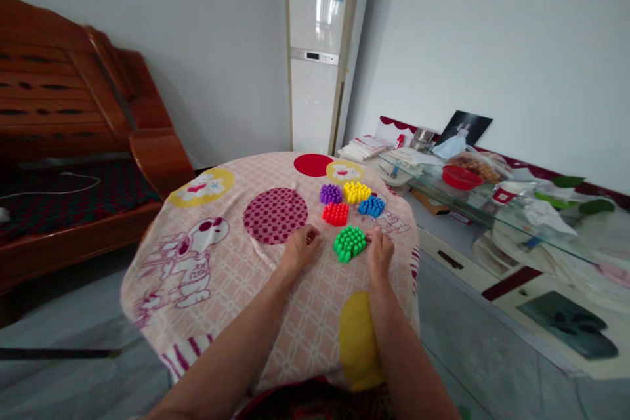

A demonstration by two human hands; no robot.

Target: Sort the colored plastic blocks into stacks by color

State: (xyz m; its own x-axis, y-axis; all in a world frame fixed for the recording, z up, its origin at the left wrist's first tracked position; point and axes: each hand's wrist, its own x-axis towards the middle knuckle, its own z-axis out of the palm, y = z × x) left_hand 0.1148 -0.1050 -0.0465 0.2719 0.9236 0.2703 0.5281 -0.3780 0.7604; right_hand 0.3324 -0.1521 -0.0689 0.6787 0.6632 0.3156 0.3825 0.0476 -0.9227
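A cluster of small green peg-like pieces (350, 243) stands packed together on the cloth-covered round table (236, 289). To its left my left hand (302, 247) rests on the cloth, fingers loosely bent and a little apart, holding nothing visible. My right hand (380, 252) is at the cluster's right edge with its fingers curled in. Whether its fingertips touch or hold a green piece is hidden. Behind the green group are similar clusters: red pieces (335, 214), purple pieces (331, 193), yellow pieces (357, 192) and blue pieces (371, 206).
A glass-topped cabinet (472, 210) along the right wall carries papers, a red bowl (461, 177), a cup (504, 193) and a dark picture (462, 127). A wooden bench (54, 98) stands at left. A tall white air conditioner (315, 98) stands behind the table.
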